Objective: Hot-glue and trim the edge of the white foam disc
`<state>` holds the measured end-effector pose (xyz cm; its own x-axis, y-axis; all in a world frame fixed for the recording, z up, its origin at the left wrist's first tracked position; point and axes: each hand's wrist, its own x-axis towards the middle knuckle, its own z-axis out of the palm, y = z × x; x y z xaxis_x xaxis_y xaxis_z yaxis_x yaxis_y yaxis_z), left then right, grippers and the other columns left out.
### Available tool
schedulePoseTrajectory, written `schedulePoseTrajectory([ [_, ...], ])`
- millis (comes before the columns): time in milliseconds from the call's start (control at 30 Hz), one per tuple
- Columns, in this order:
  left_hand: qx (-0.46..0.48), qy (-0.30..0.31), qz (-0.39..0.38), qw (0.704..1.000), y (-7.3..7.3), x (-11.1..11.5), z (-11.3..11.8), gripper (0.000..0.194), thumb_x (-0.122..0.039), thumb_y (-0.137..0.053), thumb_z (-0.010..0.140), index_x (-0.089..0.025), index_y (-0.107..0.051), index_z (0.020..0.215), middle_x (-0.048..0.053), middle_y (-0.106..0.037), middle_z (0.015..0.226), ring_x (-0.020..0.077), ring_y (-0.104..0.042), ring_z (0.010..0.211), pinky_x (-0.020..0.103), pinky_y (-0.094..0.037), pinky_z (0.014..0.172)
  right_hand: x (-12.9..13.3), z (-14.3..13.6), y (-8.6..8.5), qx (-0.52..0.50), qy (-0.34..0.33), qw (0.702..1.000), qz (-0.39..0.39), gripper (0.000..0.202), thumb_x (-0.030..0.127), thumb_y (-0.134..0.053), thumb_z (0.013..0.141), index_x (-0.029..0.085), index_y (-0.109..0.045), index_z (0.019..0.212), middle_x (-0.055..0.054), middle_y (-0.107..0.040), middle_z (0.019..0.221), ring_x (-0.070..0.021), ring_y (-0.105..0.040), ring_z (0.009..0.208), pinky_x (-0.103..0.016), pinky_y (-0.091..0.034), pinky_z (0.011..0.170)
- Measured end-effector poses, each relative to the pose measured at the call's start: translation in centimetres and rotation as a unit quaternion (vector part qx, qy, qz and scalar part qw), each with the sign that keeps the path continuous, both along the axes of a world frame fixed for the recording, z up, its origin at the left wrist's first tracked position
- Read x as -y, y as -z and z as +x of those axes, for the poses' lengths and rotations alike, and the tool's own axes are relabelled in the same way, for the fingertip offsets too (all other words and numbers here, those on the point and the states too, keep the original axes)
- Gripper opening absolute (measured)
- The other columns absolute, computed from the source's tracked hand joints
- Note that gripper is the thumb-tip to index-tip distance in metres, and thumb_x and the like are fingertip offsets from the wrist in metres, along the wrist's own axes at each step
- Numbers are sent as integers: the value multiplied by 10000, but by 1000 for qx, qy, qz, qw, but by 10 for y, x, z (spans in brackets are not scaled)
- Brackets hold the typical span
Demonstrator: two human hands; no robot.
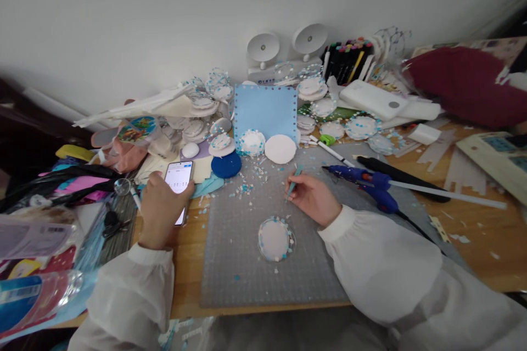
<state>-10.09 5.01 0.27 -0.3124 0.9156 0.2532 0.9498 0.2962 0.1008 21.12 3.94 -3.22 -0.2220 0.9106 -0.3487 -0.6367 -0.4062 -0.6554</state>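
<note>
Two things are gripped: a white smartphone [179, 186] by the left hand [158, 211], left of the grey cutting mat [242, 269]; slim teal tweezers [293, 181] pinched by the right hand [313, 197] above that mat, beyond a round white disc edged with blue-white chips [274, 239].

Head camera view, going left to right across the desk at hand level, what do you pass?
Left hand holding a white smartphone → grey cutting mat with a white round disc edged in blue bits → right hand holding a thin teal tool → blue hot glue gun.
</note>
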Motion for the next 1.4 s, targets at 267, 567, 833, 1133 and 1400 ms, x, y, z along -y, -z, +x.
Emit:
schedulePoseTrajectory([
  [267, -45, -2, -12, 999, 4, -1, 1, 755, -610, -565, 734, -3, -454, 1169, 265, -612, 1037, 423, -605, 972, 475, -472, 786, 1, 0, -2, 4, -1, 1000, 15, 169, 206, -730, 611, 191, -563, 635, 38, -592, 584, -69, -452, 483, -236, -382, 497],
  [567, 222, 240, 169, 930, -27, 15, 50, 289, -372, -536, 869, -163, -588, 1061, 103, -629, 1060, 256, -582, 1026, 399, -442, 932, 15, -5, -13, 28, -31, 994, 104, 208, 294, -787, 667, 232, -627, 786, -18, -710, 842, -77, -481, 537, -265, -378, 567],
  [833, 559, 375, -33, 739, -15, 28, 95, 190, -369, -600, 858, -200, -680, 890, 61, -662, 907, 190, -603, 877, 298, -493, 787, 22, -6, -18, 46, -28, 983, 178, 125, 284, -790, 684, 281, -693, 762, -27, -734, 948, -98, -508, 561, -283, -374, 553],
  [1133, 635, 362, -44, 681, -5, 31, 91, 85, -278, -683, 803, -193, -681, 798, 37, -635, 782, 164, -591, 787, 285, -488, 747, 24, -10, -14, 99, -88, 973, 191, 83, 225, -757, 726, 286, -719, 769, -19, -741, 956, -96, -559, 612, -250, -422, 543],
  [1400, 675, 357, -50, 644, -1, 31, 93, 68, -209, -697, 785, -175, -654, 746, 21, -604, 739, 140, -552, 735, 253, -451, 701, 21, -9, -12, 98, -103, 962, 233, 111, 171, -750, 728, 244, -721, 807, -14, -747, 925, -100, -659, 713, -232, -527, 643],
])
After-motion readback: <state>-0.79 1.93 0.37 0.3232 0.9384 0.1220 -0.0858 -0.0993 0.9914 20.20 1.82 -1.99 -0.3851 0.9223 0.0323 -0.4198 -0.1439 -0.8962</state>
